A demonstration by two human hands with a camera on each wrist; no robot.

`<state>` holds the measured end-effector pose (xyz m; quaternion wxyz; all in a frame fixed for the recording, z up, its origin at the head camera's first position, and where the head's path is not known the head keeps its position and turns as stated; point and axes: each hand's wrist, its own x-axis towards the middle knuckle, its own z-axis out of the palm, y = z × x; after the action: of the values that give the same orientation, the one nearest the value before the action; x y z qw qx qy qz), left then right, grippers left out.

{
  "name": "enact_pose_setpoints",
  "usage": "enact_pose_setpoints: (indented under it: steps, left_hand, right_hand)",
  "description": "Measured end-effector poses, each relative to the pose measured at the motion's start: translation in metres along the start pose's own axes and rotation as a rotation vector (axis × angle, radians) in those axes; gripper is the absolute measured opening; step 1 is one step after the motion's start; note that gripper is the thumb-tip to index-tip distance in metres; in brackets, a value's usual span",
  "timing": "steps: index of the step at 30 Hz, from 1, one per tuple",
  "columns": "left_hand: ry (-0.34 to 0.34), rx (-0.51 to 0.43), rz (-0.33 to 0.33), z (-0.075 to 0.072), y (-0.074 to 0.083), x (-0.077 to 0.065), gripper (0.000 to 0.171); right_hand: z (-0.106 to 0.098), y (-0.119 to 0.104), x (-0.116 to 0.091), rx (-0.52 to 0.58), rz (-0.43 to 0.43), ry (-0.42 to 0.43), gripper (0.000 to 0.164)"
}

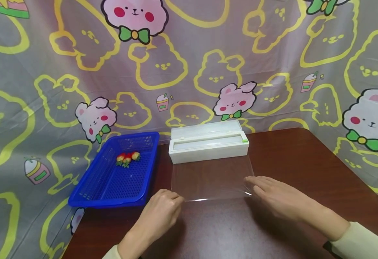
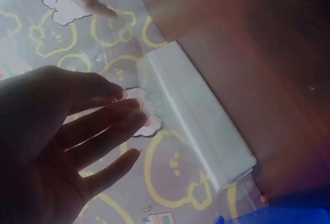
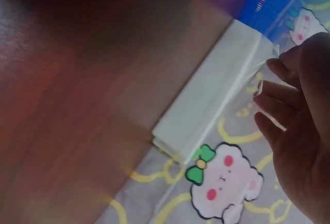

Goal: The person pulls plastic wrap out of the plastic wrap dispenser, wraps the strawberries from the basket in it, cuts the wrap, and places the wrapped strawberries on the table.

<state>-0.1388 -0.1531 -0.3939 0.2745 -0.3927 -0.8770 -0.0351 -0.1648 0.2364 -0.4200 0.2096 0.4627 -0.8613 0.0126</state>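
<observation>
A clear sheet of plastic wrap (image 1: 211, 180) stretches toward me out of a white wrap dispenser (image 1: 208, 154), whose lid (image 1: 205, 130) stands raised behind it. My left hand (image 1: 164, 208) pinches the near left corner of the sheet; in the left wrist view its thumb and index finger meet while the other fingers (image 2: 116, 170) spread apart. At the near right corner, my right hand (image 1: 277, 196) pinches the film between thumb and fingertips, with a crumpled glint of film (image 3: 259, 88) at the fingers. The sheet's front edge runs taut between both hands.
A blue plastic basket (image 1: 111, 196) stands left of the dispenser, with several strawberries (image 1: 128, 158) inside. Everything stands on a dark reddish-brown table (image 1: 299, 158). A grey curtain (image 1: 189, 46) with cartoon prints hangs behind and beside the table.
</observation>
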Motion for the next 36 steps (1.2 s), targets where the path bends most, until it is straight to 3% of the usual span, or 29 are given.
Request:
enact_pose_setpoints:
  steps: [4,9,18,26,36]
  left_hand:
    - [-0.062,0.002,0.034,0.010,-0.002,-0.004,0.017]
    - [-0.160,-0.020,0.046,0.025,-0.003,-0.007,0.010]
    - [-0.345,-0.004,0.002,0.047,-0.001,-0.011,0.003]
    - [-0.408,0.050,-0.010,0.060,0.001,-0.010,0.006]
    - [-0.417,0.082,0.002,0.060,0.005,-0.010,0.011]
  right_hand:
    - [0.012,-0.002,-0.003,0.032,0.004,-0.057,0.012]
    - [0.027,-0.003,-0.005,0.032,-0.025,-0.062,0.013]
    - [0.047,-0.006,-0.007,-0.011,-0.014,-0.120,0.011]
    - [0.052,-0.008,-0.008,-0.068,0.001,-0.159,0.005]
    - [0.053,-0.006,-0.006,-0.065,0.024,-0.210,0.008]
